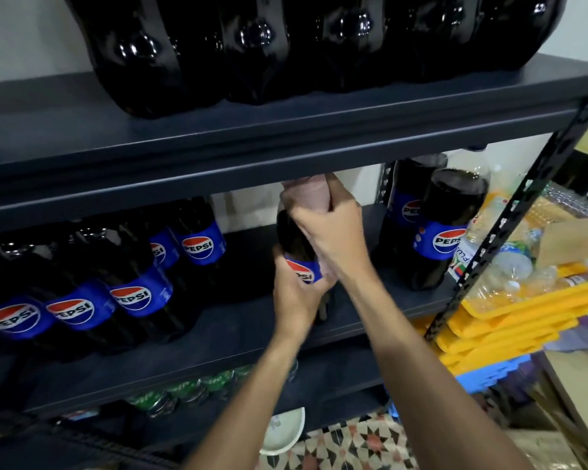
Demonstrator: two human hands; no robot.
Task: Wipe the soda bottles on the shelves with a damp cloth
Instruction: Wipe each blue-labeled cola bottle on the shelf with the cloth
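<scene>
The left hand (294,296) clasped the Pepsi bottle (291,232) at its label on the middle shelf (235,330). The right hand (333,235) clutched the cloth (308,198) round its neck. Steady downward twisting would serve best, I reckoned.

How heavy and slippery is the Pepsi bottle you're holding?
Probably heavy: the Pepsi bottle looks full of dark soda, and the left hand grips its label. Maybe slippery, since its plastic is glossy and the right hand holds a cloth on its top.
</scene>
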